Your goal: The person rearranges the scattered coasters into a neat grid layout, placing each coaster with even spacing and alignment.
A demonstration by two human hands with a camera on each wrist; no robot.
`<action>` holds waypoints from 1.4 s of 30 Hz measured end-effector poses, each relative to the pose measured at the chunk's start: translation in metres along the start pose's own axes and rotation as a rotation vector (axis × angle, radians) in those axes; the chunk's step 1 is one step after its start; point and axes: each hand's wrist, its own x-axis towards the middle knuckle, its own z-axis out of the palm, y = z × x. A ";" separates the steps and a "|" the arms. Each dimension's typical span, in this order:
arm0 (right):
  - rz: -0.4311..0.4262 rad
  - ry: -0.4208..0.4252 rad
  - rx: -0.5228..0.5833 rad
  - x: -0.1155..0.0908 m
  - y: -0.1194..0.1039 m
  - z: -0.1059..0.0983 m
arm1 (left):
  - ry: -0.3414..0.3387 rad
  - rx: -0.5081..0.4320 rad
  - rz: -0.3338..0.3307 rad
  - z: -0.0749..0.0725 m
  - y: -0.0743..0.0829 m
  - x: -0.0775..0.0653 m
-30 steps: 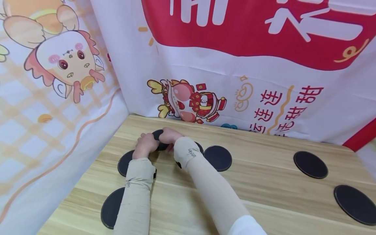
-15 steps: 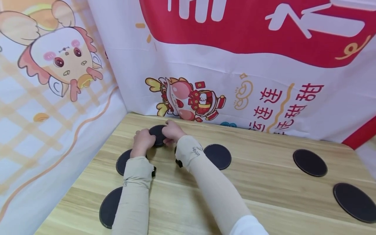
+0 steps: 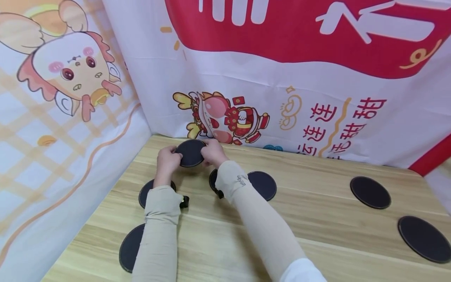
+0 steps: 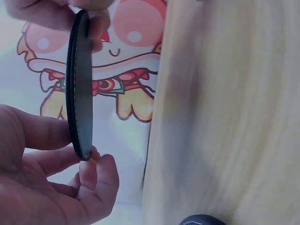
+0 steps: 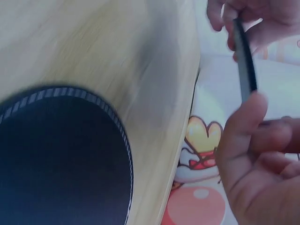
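Observation:
Both hands hold a round black coaster (image 3: 190,153) with a stitched edge, raised above the table's back left part. My left hand (image 3: 166,162) pinches its left rim between thumb and fingers. On the opposite rim, my right hand (image 3: 213,152) has a similar pinch. Seen edge-on in the left wrist view, the coaster (image 4: 82,93) stands tilted, off the wood. I cannot tell whether it is a single layer. Beneath my right wrist another coaster (image 5: 65,159) lies flat, partly hidden by the sleeve in the head view.
More black coasters lie on the wooden table (image 3: 218,235): one (image 3: 144,194) by my left wrist, one (image 3: 130,248) nearer, one (image 3: 263,186) right of my right forearm, and two (image 3: 370,192) far right. Printed cloth (image 3: 275,98) hangs behind and at the left.
The coaster between my hands has come up off the table and tilted, moving slightly toward the back. Both hands have risen with it, uncovering more of the coaster by my right wrist.

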 end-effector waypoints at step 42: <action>-0.088 -0.046 0.217 -0.046 0.032 -0.090 | -0.247 -0.477 0.112 0.023 0.045 -0.021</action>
